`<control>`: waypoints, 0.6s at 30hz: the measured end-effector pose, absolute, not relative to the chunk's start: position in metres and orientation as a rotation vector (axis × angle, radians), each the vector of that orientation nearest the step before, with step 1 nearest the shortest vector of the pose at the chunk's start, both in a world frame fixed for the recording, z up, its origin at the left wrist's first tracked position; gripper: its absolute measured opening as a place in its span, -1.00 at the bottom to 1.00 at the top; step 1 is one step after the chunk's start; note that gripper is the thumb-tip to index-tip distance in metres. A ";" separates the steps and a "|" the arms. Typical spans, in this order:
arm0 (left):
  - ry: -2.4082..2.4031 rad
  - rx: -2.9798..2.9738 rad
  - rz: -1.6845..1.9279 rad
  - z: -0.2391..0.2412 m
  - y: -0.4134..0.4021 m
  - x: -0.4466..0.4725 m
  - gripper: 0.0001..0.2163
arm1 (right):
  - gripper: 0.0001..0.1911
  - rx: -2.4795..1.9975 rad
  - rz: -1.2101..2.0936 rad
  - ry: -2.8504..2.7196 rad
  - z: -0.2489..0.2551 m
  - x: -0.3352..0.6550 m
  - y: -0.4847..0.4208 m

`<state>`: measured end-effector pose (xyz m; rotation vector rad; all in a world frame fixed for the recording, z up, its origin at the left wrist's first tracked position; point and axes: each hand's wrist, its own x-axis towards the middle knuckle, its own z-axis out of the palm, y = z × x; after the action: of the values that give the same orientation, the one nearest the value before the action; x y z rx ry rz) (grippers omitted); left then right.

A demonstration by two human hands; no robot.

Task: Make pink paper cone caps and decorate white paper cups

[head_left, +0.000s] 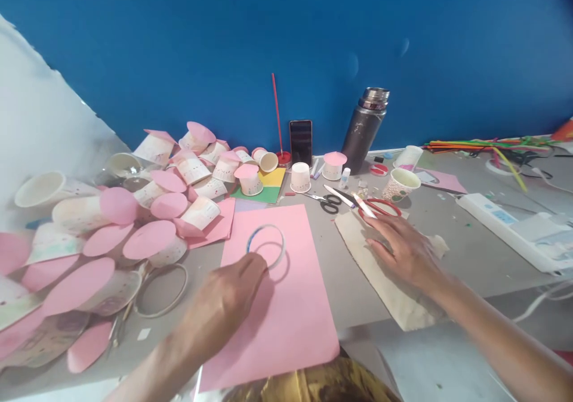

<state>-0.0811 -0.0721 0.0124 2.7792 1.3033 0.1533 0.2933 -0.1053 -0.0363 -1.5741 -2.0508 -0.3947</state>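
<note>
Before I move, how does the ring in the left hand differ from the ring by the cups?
The held ring is gripped by the left hand above the pink sheet; the other ring lies on the table.
The held ring shows blue on its band; the other ring looks plain, pale beige-grey.
Both are thin, open circles.

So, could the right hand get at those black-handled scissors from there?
Probably yes: the right hand is close by and the black-handled scissors lie uncovered on the table, though a white marker lies in between.
</note>
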 end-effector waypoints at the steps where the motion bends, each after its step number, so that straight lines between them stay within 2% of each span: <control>1: 1.261 2.815 0.160 0.009 -0.077 -0.082 -0.74 | -0.54 -1.610 -0.377 -2.060 -0.038 0.294 -0.103; 4: 1.165 2.904 0.042 0.010 -0.078 -0.066 -0.76 | -0.51 -1.698 -0.371 -2.072 -0.039 0.292 -0.092; 10: 0.811 3.086 -0.206 0.027 -0.042 0.009 -0.69 | -0.64 -1.933 -0.430 -2.139 -0.033 0.278 -0.064; 18: 0.946 3.056 -0.116 0.007 0.003 0.057 -0.69 | -0.65 -2.048 -0.473 -2.056 -0.028 0.276 -0.053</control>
<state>0.0571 0.0031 0.0069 3.0564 0.9457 -0.1163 0.2765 -0.0528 -0.0280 -2.0477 -2.0559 -0.4725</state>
